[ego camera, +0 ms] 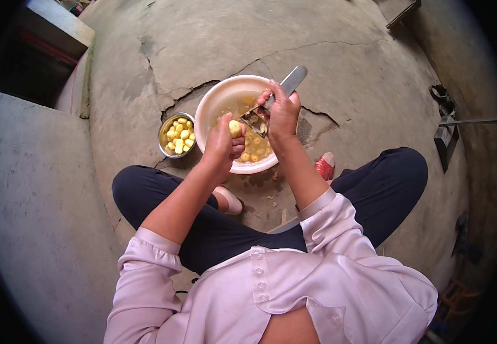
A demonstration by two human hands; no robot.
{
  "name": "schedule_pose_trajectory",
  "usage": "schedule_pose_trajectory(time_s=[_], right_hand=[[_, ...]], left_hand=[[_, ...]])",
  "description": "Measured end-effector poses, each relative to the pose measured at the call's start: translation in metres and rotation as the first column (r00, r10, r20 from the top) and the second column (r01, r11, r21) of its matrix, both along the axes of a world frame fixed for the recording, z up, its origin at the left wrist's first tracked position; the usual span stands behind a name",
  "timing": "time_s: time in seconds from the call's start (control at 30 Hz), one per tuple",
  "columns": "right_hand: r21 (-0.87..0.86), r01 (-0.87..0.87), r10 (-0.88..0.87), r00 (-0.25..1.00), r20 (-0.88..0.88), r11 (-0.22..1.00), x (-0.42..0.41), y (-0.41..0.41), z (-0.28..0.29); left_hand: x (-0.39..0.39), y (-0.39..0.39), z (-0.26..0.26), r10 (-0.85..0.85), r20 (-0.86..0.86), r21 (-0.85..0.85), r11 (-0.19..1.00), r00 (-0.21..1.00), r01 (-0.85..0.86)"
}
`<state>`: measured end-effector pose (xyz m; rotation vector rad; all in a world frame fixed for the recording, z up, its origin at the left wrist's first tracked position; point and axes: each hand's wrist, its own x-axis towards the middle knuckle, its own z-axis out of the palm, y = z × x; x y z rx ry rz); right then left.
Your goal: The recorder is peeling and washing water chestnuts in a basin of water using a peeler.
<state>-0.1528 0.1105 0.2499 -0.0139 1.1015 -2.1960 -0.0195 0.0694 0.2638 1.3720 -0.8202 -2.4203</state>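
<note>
Over a wide pale plastic basin (203, 103), my left hand (224, 144) grips a small peeled potato (234, 128). My right hand (283, 109) is closed round a metal peeler (293, 80), its flat handle pointing up and away and its frame-like head just right of the potato, apart from it. Pale scraps cling to the head. Cloudy water with several small yellowish potatoes (255, 150) and bits of peel lies in the basin. Left of the basin stands a metal bowl (161, 142) holding several peeled yellow potatoes (179, 136).
Cracked concrete floor (214, 38) surrounds the basin. My knees and feet flank its near side, with peel scraps (270, 198) on the floor between. A raised concrete ledge (37, 172) runs along the left. Dark metal objects (446, 137) stand by the right wall.
</note>
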Motion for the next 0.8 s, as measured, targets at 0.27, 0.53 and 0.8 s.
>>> schedule_pose_trajectory(time_s=[0.27, 0.53, 0.8], right_hand=[[0.085, -0.423, 0.417, 0.803, -0.426, 0.902, 0.001, 0.005, 0.013], [0.262, -0.496, 0.555, 0.655, -0.512, 0.827, 0.022, 0.002, 0.012], [0.291, -0.474, 0.553, 0.642, -0.532, 0.831, 0.022, 0.001, 0.005]], left_hand=[[0.006, -0.033, 0.011, -0.011, -0.038, -0.221, 0.975, 0.999, 0.002], [0.007, -0.032, 0.011, 0.100, 0.047, -0.366, 0.927, 0.994, -0.076], [0.000, -0.030, 0.008, 0.115, 0.200, -0.520, 0.854, 0.973, 0.006]])
